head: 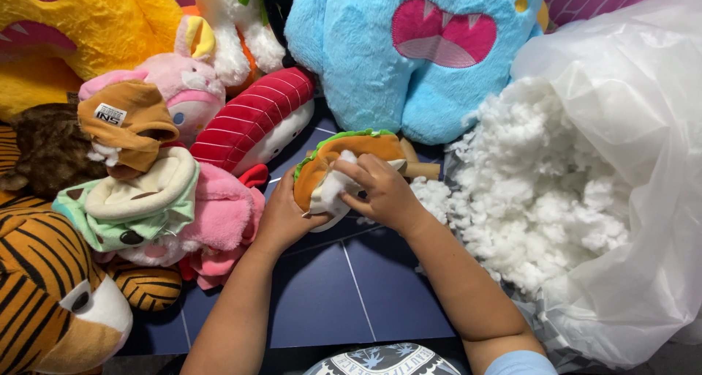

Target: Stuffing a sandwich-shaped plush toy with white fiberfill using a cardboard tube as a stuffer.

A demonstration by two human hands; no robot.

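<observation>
Fingers point(351, 171) of the right hand point(384, 192) are bent and pinched together, pressing a tuft of white stuffing point(333, 188) into an opening of a burger-shaped plush toy point(344, 155). Opposite it, the left hand point(281, 218) is curled under the toy's orange side, gripping it and holding it just above the dark blue tiled floor point(365, 287).

Judging by its shape, the toy is already fairly plump, but the seam is still open and white fibre sticks out of it, so filling seems well along yet not finished, and closing is not yet done.

To the right, a big heap of loose white fibre point(534, 199) spills from a clear plastic bag point(636, 126), close to the right forearm. Behind the toy sits a large blue monster plush point(409, 60) with a pink mouth. To the left lie a red-and-white striped plush point(256, 119), a pink plush point(219, 214), a limp green-and-cream plush skin point(131, 207), and a brown one point(128, 119) bearing a small white rectangular label point(110, 114) with dark print. A tiger plush point(51, 287) fills the lower left corner and a yellow plush point(88, 24) the upper left.
</observation>
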